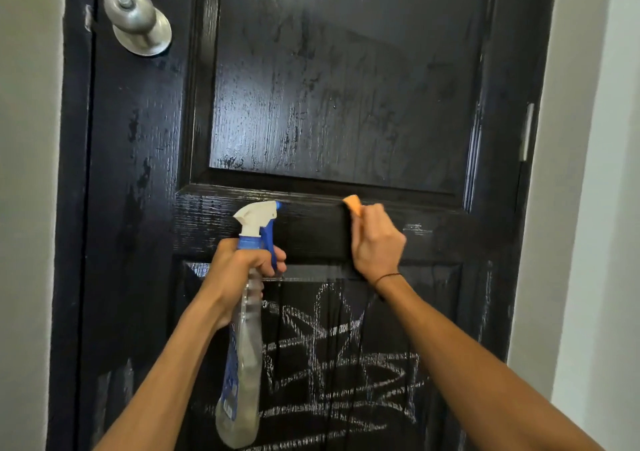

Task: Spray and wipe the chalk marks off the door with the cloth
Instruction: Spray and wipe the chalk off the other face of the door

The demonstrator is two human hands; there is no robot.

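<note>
A black panelled door (145,173) fills the view. White chalk marks (332,364) cover its lower panel, and a small chalk smear (417,229) sits on the middle rail. My left hand (242,267) grips a clear spray bottle (242,381) by its neck, fingers round the blue trigger, the white nozzle pointing at the rail. My right hand (375,243) holds an orange cloth (353,205) pressed against the rail's upper edge; most of the cloth is hidden inside the fist. The upper panel looks wet and streaked.
A silver round doorknob (136,19) sits at the door's upper left. Pale walls (588,173) flank the door on both sides. A metal hinge (527,132) shows on the right edge.
</note>
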